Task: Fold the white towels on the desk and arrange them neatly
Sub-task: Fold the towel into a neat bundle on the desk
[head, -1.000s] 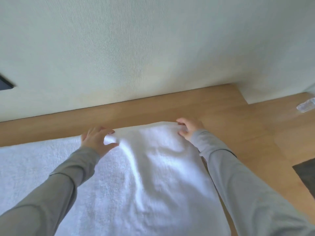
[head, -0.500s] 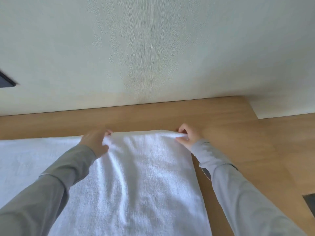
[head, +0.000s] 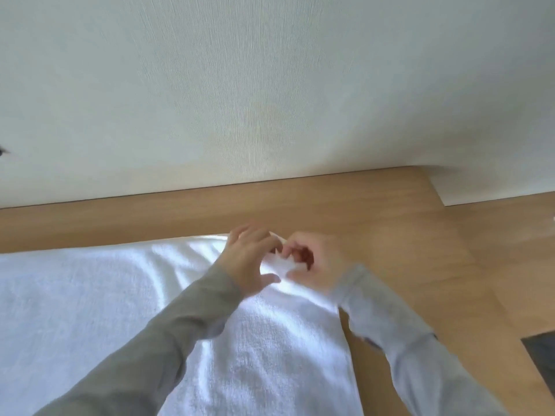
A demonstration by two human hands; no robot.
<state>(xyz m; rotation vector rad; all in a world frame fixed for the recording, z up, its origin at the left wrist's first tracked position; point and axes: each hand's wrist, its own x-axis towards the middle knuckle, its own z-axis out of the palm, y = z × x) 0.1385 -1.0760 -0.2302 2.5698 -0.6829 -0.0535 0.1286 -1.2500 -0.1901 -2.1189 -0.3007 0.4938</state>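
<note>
Count: two hands, two grey sleeves (head: 144, 364), both reaching forward from the bottom of the view. White cloth: one narrower white towel (head: 270, 355) lying on top, running from the near edge to the far side of the table (head: 405, 235), and a wider white layer (head: 75, 295) spreading flat under it to the left. I cannot tell whether that makes one piece or two.

Hands meet at the towel's far right corner. Right hand (head: 315, 265): fingers curled, pinching a bunched bit of that corner. Left hand (head: 249, 259): lies on the towel just beside it, thumb spread; too blurred for me to tell whether it grips.

Surface: light brown wood-grain table butting against a wall (head: 270, 85). Wall is pale, off-white, with fine vertical texture. A dark patch (head: 540, 352) sits at the right edge.

Cloth is looped terry, soft ridges and creases running toward the hands.
</note>
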